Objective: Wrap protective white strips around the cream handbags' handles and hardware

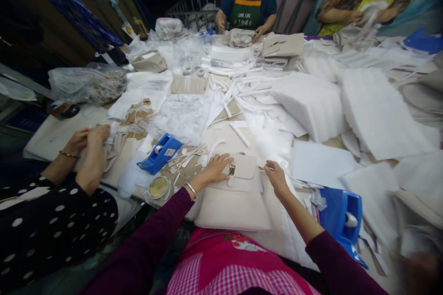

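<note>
A cream handbag [232, 209] lies on the table right in front of me. Above its lower panel is a small cream flap [246, 167] with a metal clasp and a short tab. My left hand [218, 168] rests on the bag's left side, fingers stretched out and reaching the clasp. Just right of the bag, my right hand [276, 177] is closed in a pinch, apart from the flap. A thin, small item shows at its fingertips, too small to name.
Blue tape dispensers [161, 153] stand left and right of me; a round tin [159, 187] is nearby. White foam sheets [377, 110] pile up at right, with white padding rods [238, 134] ahead. A co-worker's hands [92, 136] work at left; two people stand across the table.
</note>
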{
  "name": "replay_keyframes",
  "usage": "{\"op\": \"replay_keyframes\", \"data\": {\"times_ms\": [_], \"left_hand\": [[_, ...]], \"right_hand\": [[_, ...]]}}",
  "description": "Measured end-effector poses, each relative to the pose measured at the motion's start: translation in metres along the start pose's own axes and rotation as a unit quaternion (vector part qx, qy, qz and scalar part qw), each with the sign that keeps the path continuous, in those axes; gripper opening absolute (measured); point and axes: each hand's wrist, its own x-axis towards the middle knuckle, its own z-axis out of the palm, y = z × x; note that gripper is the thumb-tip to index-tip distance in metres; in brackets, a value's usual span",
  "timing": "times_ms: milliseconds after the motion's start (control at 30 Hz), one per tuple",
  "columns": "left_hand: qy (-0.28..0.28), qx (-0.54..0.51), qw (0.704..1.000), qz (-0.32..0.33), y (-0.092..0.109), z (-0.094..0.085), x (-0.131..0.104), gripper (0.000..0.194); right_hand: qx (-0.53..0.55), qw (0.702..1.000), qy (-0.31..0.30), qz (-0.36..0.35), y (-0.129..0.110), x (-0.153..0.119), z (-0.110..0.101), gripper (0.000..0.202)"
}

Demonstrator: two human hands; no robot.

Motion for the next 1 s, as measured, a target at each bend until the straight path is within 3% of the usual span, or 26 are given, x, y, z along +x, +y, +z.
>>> {"op": "replay_keyframes", "data": {"times_ms": [200, 300, 400, 600, 767, 867, 933, 1000], "left_hand": [[-0.019, -0.009, 0.999, 0.046, 0.003, -0.009, 0.012, 0.061], [-0.002, -0.028, 0.999, 0.021, 0.007, -0.006, 0.022, 0.049], [0.024, -0.011, 0.999, -0.035, 0.013, 0.008, 0.026, 0.044], [0.053, 0.016, 0.996, -0.07, 0.025, 0.05, 0.011, 0.057], [0.057, -0.004, 0.996, -0.065, 0.02, 0.051, 0.003, 0.059], [0.065, -0.018, 0.997, -0.038, 0.016, 0.044, 0.003, 0.059], [0.077, -0.023, 0.996, -0.033, 0.015, 0.043, 0.003, 0.058], [0.09, -0.03, 0.995, -0.036, 0.015, 0.046, 0.0, 0.055]], "right_hand": [[0.004, 1.0, -0.016, -0.001, 0.006, 0.017, 0.003, 0.048], [0.012, 1.0, -0.024, 0.005, 0.013, 0.022, 0.005, 0.048], [0.008, 0.999, -0.04, 0.006, 0.02, 0.025, 0.006, 0.048], [-0.017, 0.998, -0.065, -0.017, 0.013, 0.04, 0.01, 0.046], [-0.061, 0.993, -0.075, -0.073, -0.018, 0.051, 0.015, 0.038], [-0.143, 0.954, -0.125, -0.23, -0.038, 0.039, 0.021, 0.045], [-0.194, 0.898, -0.208, -0.337, -0.048, 0.023, 0.028, 0.055], [-0.25, 0.844, -0.282, -0.381, -0.052, 0.005, 0.039, 0.068]]}}
